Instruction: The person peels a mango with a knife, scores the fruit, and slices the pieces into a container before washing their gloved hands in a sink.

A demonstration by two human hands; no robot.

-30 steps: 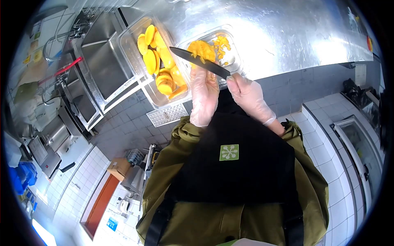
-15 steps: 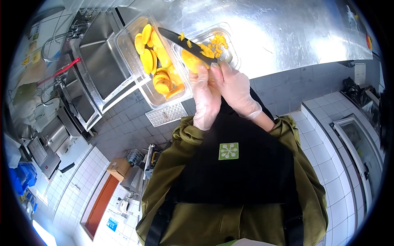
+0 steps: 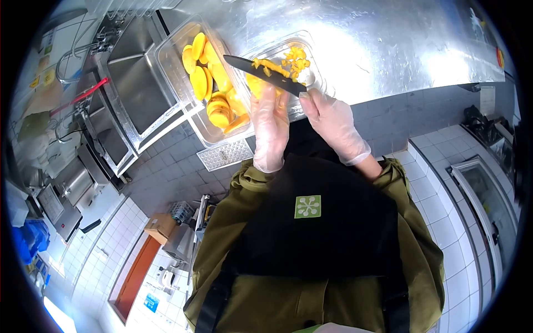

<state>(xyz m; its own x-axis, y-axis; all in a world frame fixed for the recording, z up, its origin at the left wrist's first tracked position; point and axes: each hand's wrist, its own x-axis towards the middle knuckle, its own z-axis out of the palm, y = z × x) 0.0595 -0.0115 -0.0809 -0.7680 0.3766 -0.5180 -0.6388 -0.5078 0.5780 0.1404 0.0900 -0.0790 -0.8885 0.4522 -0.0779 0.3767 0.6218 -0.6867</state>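
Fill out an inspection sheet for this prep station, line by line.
Surface: stainless steel counter, shiny with glare.
Job's things: knife, yellow bits on its blade; yellow fruit piece; small clear tub holding diced fruit; large clear tub holding yellow slices.
Clutter: small red item at the counter's right edge, too small to identify.
Hands: left hand grips the fruit piece; right hand grips the knife, both gloved.
Cables: nothing seen.
Surroundings: sink left of the tubs; tiled floor below.

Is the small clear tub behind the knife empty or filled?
Not empty: yellow diced pieces lie inside the small tub, covering only part of its bottom.
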